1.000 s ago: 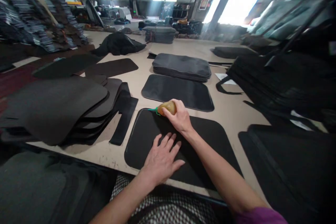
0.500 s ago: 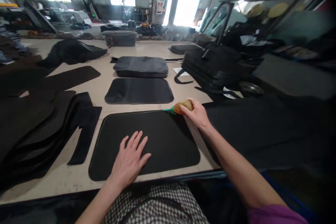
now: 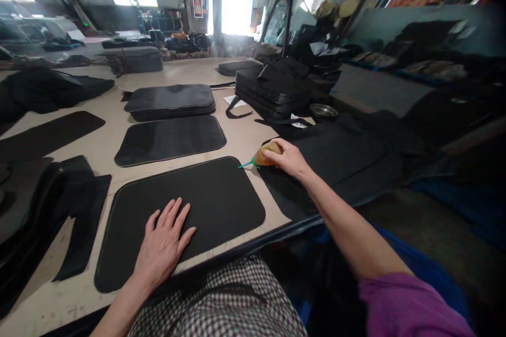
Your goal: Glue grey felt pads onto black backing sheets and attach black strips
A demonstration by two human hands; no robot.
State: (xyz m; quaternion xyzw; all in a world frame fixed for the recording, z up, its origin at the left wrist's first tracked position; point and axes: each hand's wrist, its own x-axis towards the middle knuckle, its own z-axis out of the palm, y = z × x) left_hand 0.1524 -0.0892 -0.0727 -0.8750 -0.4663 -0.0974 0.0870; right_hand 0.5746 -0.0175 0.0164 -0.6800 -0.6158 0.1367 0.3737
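A black rounded-corner panel lies flat on the table in front of me. My left hand rests on its near left part, fingers spread and palm down. In my right hand is an amber squeeze bottle, tilted so its thin green nozzle points left. The nozzle tip is at the panel's far right corner. A thin pale line runs along the panel's far and left edges. Just beyond lies a second dark panel, and behind it a stack of similar panels.
Black cut pieces lie at the left. A black bag stands at the back right, near a round metal dish. Black fabric covers the table's right side and hangs past the edge. Tan table surface shows between the panels.
The bottle's nozzle has moved along the panel's far edge to the far right corner. My left hand stays on the panel. The whole view has turned to the right.
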